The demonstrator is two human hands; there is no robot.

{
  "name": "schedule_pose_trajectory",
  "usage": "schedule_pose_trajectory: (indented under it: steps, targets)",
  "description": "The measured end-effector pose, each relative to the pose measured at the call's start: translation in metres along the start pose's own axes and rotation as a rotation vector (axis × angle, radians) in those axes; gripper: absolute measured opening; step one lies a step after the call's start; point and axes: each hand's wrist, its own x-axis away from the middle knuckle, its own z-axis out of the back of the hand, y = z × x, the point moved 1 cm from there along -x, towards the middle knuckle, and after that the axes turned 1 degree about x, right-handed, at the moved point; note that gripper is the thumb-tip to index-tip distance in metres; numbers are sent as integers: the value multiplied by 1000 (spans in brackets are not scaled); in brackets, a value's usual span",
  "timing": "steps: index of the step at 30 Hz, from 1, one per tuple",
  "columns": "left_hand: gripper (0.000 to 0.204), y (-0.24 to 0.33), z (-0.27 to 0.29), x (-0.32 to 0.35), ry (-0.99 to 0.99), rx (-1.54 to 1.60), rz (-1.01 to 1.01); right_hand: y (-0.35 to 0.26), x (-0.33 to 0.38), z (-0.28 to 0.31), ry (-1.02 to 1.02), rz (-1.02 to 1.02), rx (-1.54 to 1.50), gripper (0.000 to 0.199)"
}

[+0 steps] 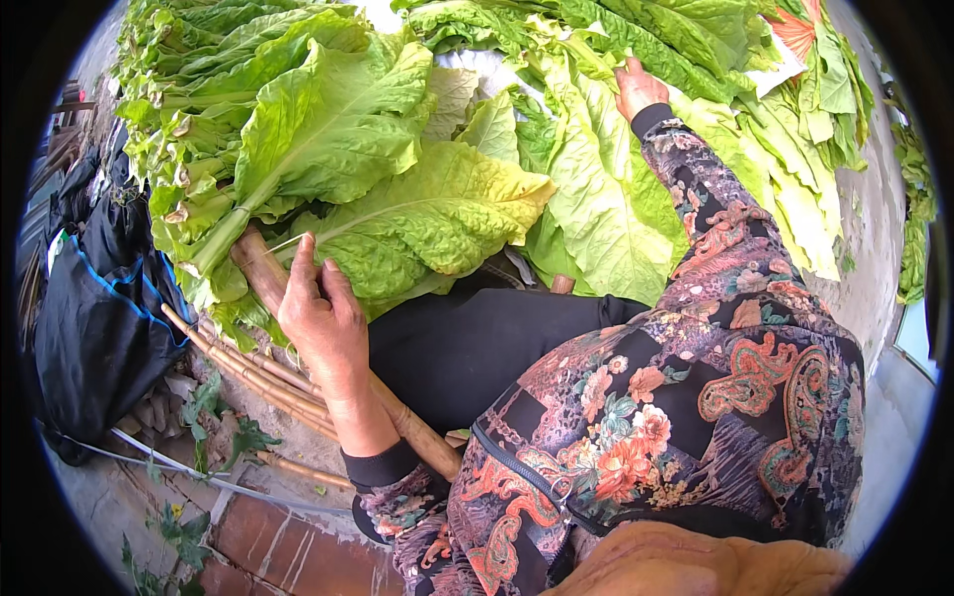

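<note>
My left hand point(323, 316) is beside a thick wooden pole point(260, 266) that slants across my lap. Its fingers are closed on a thin pale string point(282, 244), drawn taut over the pole. Large yellow-green tobacco leaves point(427, 214) lie against the pole, and one leaf point(328, 129) rests stem-down just above that hand. My right hand point(639, 89) is stretched far forward to the leaf pile point(606, 189). Its fingers are curled at a leaf there, with the fingertips partly hidden.
Stacked leaves point(189, 60) with cut stems face me at the far left. Several bamboo poles point(268, 382) lie on the ground at my left, near a black cloth bundle point(104, 328) with blue trim. More leaves point(820, 109) hang at the far right. Weeds point(184, 536) grow by red tiles.
</note>
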Motion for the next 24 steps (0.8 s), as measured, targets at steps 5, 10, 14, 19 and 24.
schedule_pose_trajectory:
  steps: [5, 10, 14, 19, 24]
  targets:
    - [31, -2, 0, -5, -24, 9, 11, -45, -10, 36, 285, 164, -138, 56]
    - [32, -4, -1, -4, -64, 49, 79, -44, -80, -73, -106, -81, 68, 35]
    - [34, 1, 7, -4, -45, 79, 50, -51, -68, -84, -69, -49, 47, 20]
    - [32, -11, 13, 5, -13, 31, 7, -55, -28, -56, -147, 153, -7, 46]
    - [30, -9, 34, 27, 54, 27, -61, -95, 20, 10, -354, 26, -632, 55]
